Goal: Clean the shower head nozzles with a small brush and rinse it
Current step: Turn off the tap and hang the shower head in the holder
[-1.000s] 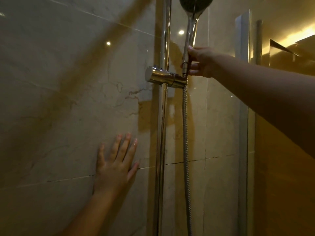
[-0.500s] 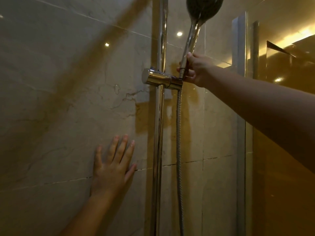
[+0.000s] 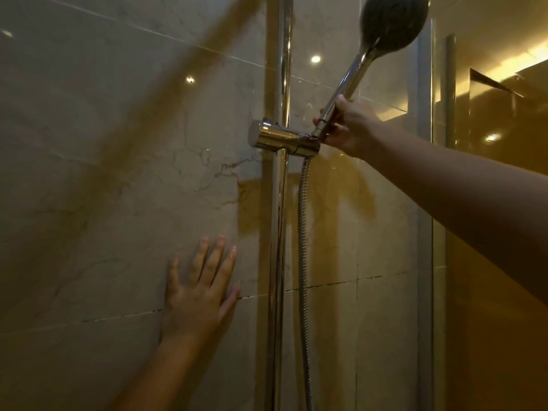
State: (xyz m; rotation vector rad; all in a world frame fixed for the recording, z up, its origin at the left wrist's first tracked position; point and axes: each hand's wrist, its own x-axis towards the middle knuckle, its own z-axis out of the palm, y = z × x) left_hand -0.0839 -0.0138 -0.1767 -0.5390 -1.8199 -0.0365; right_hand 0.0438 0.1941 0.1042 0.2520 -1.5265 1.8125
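The shower head (image 3: 393,23) has a dark round face and a chrome handle that slants down to the left into the chrome holder (image 3: 283,139) on the vertical rail (image 3: 280,69). My right hand (image 3: 347,126) is wrapped around the lower end of the handle, just above the holder. A ribbed metal hose (image 3: 303,247) hangs straight down from the holder. My left hand (image 3: 201,289) lies flat on the tiled wall, fingers spread, left of the rail and well below the holder. No brush is in view.
Beige marble wall tiles (image 3: 103,173) fill the left and middle. A glass shower panel with a metal frame (image 3: 425,232) stands to the right of the hose, close behind my right forearm.
The shower head has tilted to the right and now shows whole in view. My right hand has slid down the handle toward the holder. My left hand stays on the wall.
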